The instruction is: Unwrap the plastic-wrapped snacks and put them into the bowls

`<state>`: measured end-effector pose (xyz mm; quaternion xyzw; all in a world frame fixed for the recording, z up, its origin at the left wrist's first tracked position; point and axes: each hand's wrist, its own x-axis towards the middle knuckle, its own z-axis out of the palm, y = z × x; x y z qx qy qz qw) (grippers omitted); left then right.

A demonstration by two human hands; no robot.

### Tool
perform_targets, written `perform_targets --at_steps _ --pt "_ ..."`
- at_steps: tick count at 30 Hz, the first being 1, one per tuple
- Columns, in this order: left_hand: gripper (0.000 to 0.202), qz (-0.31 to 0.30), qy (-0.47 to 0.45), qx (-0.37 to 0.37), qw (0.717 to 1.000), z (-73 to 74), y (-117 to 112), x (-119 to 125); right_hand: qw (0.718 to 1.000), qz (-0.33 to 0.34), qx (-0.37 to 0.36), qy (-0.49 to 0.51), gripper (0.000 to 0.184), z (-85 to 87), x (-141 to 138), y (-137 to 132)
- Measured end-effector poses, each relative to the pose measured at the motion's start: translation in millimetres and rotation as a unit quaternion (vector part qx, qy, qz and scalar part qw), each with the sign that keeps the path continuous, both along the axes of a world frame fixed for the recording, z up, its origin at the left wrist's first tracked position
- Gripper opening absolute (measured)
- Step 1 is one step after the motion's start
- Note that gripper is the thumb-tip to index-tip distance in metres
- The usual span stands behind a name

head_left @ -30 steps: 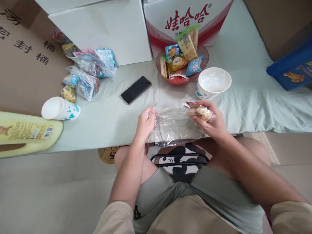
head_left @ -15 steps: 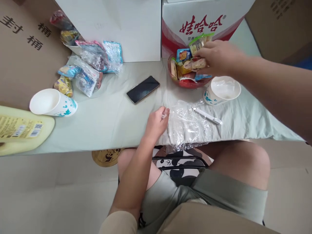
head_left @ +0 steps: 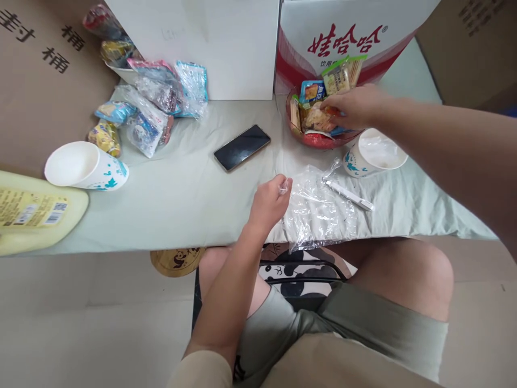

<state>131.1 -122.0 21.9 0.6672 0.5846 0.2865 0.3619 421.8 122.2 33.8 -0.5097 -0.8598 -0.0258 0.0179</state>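
A piece of clear plastic film (head_left: 315, 210) is held near the front edge of the cloth-covered counter (head_left: 194, 188) by the left hand (head_left: 270, 200), whose fingers are closed together on the film's left end. The film is spread from there to the right and reaches the front edge. On its right part a slim white tool (head_left: 350, 195) is laid slantwise. The right hand (head_left: 359, 105) is stretched over the red bowl (head_left: 329, 143), which is placed toward the back edge, in front of the red-and-white box (head_left: 347, 27). By its fingers, which are bent at the right end of a beige packet (head_left: 318, 119) in the bowl, this packet is touched; whether it is gripped or only touched cannot be told. Around it other wrapped snacks are seen, and a green-topped packet (head_left: 337, 78) is leaned at the back of the bowl. Just beside the bowl, on the right, a paper cup (head_left: 382, 153) with clear plastic inside is placed; on the left, a dark phone (head_left: 242, 148) is laid.
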Motion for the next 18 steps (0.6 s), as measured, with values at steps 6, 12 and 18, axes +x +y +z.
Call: perform_targets --at_steps 6,12,18 --pt "0.038 -0.002 0.009 0.012 1.000 -4.1 -2.6 4.7 0.995 -0.027 0.077 0.056 0.040 6.1 -2.8 -5.4" --pt "0.039 -0.003 0.017 0.007 1.000 -3.5 -1.0 3.5 0.990 -0.049 0.039 0.128 0.034 -4.3 -0.1 -18.0" --pt "0.039 -0.003 0.013 0.006 1.000 -3.5 0.6 3.8 0.987 -0.015 0.100 0.122 0.038 6.3 -6.9 -23.8"
